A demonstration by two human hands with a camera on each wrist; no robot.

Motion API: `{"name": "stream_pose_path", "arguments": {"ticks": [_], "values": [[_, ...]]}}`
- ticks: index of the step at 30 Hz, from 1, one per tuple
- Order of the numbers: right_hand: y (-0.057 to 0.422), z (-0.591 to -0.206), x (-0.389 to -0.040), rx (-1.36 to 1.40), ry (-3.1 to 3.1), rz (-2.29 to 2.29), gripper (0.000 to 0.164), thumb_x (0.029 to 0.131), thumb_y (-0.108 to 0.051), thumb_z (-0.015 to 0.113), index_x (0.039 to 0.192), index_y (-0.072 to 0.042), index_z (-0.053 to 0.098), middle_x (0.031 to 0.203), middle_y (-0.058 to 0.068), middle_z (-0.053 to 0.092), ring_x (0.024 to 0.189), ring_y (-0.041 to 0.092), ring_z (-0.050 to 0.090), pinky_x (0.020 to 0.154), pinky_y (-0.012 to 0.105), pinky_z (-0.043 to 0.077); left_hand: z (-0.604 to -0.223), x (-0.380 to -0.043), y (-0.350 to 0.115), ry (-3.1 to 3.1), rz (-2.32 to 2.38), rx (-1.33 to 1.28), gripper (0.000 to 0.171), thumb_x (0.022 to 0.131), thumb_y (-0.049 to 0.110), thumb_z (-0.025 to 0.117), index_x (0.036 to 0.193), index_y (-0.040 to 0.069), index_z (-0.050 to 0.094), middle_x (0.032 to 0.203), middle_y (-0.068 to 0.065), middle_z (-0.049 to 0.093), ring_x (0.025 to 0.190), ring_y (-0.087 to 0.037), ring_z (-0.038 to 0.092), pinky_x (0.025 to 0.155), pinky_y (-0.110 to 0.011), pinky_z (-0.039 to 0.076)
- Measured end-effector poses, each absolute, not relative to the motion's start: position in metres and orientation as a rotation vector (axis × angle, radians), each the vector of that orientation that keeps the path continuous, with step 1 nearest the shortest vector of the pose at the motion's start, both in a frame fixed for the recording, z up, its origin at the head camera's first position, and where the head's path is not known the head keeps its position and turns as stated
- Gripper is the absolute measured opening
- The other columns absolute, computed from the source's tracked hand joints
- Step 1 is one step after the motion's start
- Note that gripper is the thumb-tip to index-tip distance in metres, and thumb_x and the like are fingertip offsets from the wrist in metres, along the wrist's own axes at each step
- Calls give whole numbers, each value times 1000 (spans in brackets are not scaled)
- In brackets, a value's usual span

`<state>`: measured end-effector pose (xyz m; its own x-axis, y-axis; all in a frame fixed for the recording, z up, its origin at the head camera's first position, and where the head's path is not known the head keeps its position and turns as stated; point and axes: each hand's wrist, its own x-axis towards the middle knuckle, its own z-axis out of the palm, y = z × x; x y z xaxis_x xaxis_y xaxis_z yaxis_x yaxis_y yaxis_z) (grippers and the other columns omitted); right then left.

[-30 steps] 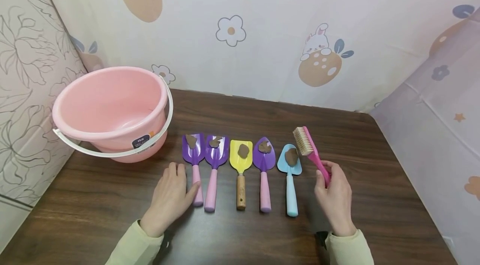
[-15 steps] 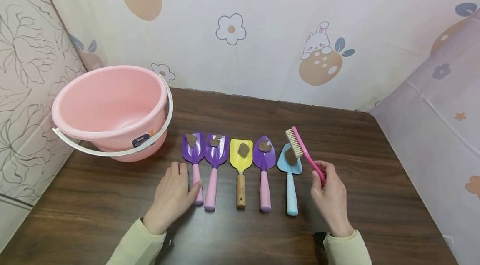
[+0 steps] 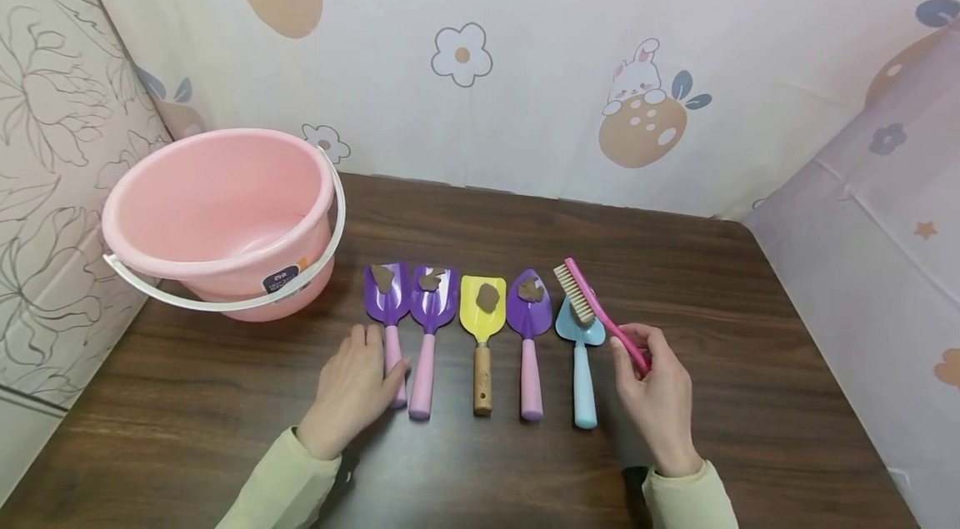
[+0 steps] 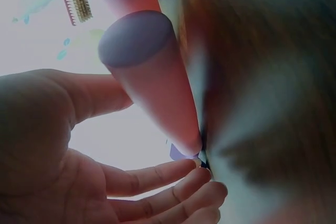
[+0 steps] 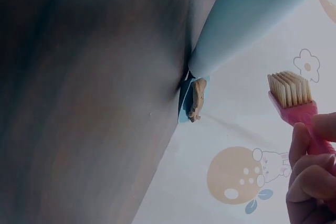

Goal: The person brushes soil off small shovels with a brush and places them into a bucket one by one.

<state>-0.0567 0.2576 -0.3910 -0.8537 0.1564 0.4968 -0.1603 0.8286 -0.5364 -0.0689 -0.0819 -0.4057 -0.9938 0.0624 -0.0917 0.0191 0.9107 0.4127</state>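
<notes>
In the head view my right hand [image 3: 658, 396] holds a pink-handled brush [image 3: 609, 325] with pale bristles, raised in the air. The brush head lies over the blade of the light blue trowel [image 3: 584, 375] and partly hides its brown lump. In the right wrist view a gap shows between the bristles [image 5: 290, 88] and the brown lump [image 5: 197, 99]. My left hand [image 3: 351, 390] rests beside the leftmost purple shovel [image 3: 387, 306], its thumb at the pink handle [image 4: 157, 93] and its fingers loosely extended.
Between them lie another purple shovel [image 3: 433, 308], a yellow shovel [image 3: 482, 321] and a purple pointed trowel [image 3: 528, 316], each with a brown lump on its blade. A pink bucket [image 3: 285, 258] with a white handle stands at the left. Patterned cloth [image 3: 525, 137] backs the wooden table [image 3: 757, 346].
My right hand has moved the brush leftward, from beside the light blue trowel to over its blade. The left hand stays by the leftmost shovel's handle, having shifted only slightly.
</notes>
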Motion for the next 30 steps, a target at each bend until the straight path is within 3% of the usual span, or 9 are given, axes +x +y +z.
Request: {"name": "stream_pose_path", "arguments": {"ticks": [4, 13, 22, 30], "values": [[257, -393, -55, -7, -2475, 803, 25, 80, -2, 73, 103, -3, 64, 71, 4, 57, 52, 4, 35, 45, 18, 27, -409, -70, -82, 2944, 657, 34, 56, 86, 36, 67, 114, -9, 52, 91, -16, 54, 71, -23, 50, 55, -33, 45], [258, -393, -56, 28, -2455, 837, 27, 78, -1, 75, 102, -2, 64, 69, 3, 55, 52, 4, 36, 45, 17, 28, -411, -83, -81, 2910, 616, -45, 49, 89, 38, 63, 103, -7, 52, 64, -8, 49, 53, -20, 48, 46, -31, 38], [259, -391, -59, 25, -2440, 832, 25, 78, -3, 75, 101, -2, 64, 67, 2, 55, 51, 3, 36, 45, 18, 27, -408, -99, -80, 2824, 571, -95, 52, 90, 30, 60, 117, -13, 49, 72, -12, 55, 59, -23, 53, 52, -34, 44], [258, -391, -59, 20, -2455, 838, 24, 79, -4, 74, 101, -2, 64, 67, 2, 53, 51, 4, 36, 45, 18, 27, -408, -99, -80, 2757, 605, -151, 49, 89, 26, 57, 115, -14, 45, 69, -12, 53, 57, -22, 54, 49, -32, 43]]}}
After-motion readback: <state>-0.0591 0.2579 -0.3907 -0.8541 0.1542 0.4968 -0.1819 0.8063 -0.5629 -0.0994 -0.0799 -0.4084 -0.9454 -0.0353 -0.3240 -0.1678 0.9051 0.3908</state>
